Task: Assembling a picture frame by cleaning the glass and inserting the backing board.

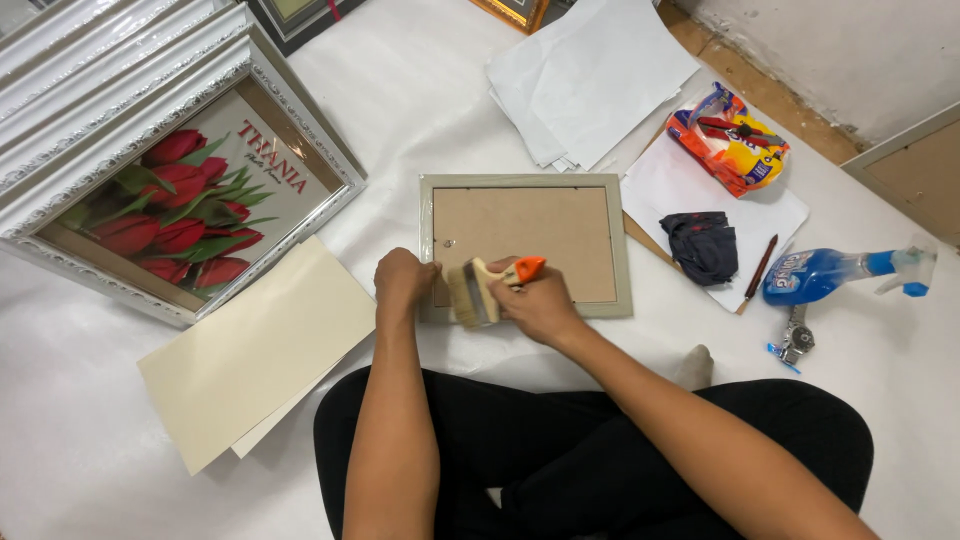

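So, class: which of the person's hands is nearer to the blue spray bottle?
Right. The right hand, holding the brush over the frame, lies closer to the spray bottle; the left hand rests at the frame's far corner.

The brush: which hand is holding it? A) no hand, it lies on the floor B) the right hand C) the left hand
B: the right hand is closed around the orange handle of the brush, while the left hand rests on the edge of the picture frame.
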